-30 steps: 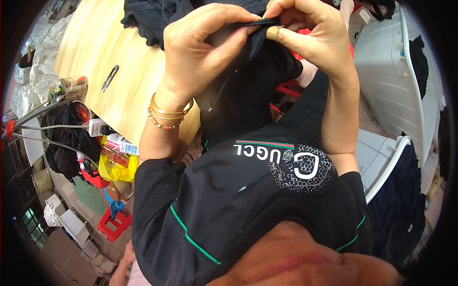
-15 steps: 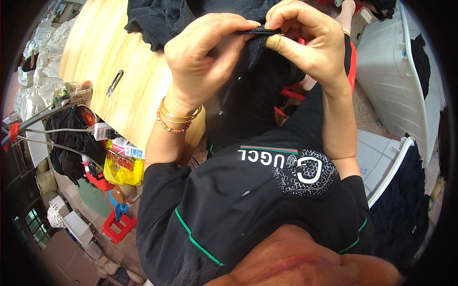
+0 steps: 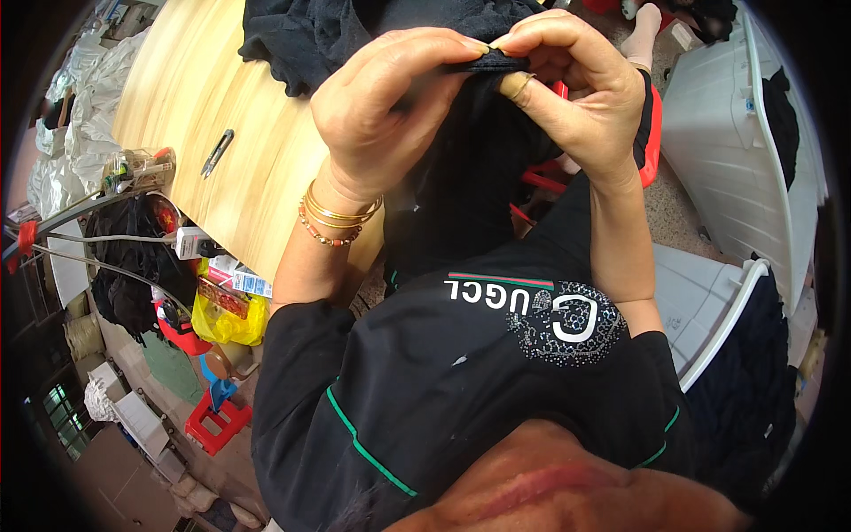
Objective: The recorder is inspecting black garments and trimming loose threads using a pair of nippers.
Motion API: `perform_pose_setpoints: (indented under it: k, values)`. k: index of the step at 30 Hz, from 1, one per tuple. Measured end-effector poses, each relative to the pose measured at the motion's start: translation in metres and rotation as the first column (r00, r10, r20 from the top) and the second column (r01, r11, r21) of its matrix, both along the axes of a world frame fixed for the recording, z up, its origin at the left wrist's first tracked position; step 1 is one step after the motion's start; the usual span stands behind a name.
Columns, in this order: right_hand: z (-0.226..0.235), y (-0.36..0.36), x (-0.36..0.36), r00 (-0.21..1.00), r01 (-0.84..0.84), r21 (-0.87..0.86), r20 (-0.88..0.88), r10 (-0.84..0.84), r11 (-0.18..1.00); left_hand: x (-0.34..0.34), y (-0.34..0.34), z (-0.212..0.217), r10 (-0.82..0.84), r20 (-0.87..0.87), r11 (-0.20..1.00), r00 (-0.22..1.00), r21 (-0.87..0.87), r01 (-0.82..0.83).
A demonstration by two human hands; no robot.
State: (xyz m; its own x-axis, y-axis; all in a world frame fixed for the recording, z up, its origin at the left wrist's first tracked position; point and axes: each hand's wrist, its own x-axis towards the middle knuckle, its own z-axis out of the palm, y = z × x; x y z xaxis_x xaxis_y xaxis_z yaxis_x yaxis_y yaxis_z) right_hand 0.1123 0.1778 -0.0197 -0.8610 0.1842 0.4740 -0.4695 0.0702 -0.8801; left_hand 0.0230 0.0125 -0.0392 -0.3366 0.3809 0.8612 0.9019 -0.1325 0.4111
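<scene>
1. The left hand point(image 3: 390, 106) is closed around a piece of black cloth point(image 3: 470, 168). Its thumb and first finger pinch the top edge of the cloth.
2. The right hand point(image 3: 576, 97) is closed on the same edge. Its fingertips meet the fingertips of the left hand, so the two hands touch at the top.
3. The black cloth is held up in the air between the two hands. The rest of it hangs down below the hands, in front of the person's black shirt point(image 3: 479, 381).
4. The wrist of the left hand wears gold bangles point(image 3: 341, 213) and a string of small beads.
5. A finger of the right hand wears a ring point(image 3: 523, 84).
6. The tabletop point(image 3: 213, 97) is made of light wood. It lies to the left of the left hand and lower down.
7. A pile of more black cloth point(image 3: 301, 35) sits on the tabletop, just above and left of the left hand.
8. A small pair of snips point(image 3: 217, 152) lies on the tabletop, well to the left of the left hand.
9. A white plastic bin point(image 3: 745, 142) stands to the right of the right hand.
10. A yellow bag point(image 3: 226, 321) and a red stool point(image 3: 217, 417) are on the floor, far below and left of the left hand.
</scene>
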Motion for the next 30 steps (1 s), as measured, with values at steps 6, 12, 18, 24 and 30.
perform_pose_setpoints:
  k: [6, 12, 18, 24, 30]
  values:
    - [-0.020, 0.024, -0.011, 0.995, -0.097, 0.067, 0.012, 0.096, 0.993, -0.006, 0.001, -0.001, 0.009, 0.020, 1.000, 1.000, -0.012, -0.009]
    - [-0.027, 0.027, -0.021, 0.988, -0.150, 0.151, -0.019, 0.154, 0.977, -0.006, -0.008, -0.011, 0.011, 0.131, 1.000, 0.991, -0.016, -0.009]
    - [-0.025, 0.044, -0.013, 0.991, -0.134, 0.131, 0.042, 0.130, 0.982, -0.005, 0.007, -0.016, 0.050, 0.075, 0.995, 0.996, 0.077, -0.055]
    - [-0.026, 0.042, -0.020, 0.994, -0.102, 0.195, -0.015, 0.106, 0.976, -0.007, 0.006, -0.014, 0.146, 0.075, 0.985, 0.986, 0.077, -0.151]
    - [-0.022, 0.025, -0.021, 0.999, -0.010, 0.121, -0.034, 0.014, 0.993, -0.009, 0.007, -0.007, 0.196, 0.044, 0.970, 0.980, 0.136, -0.200]
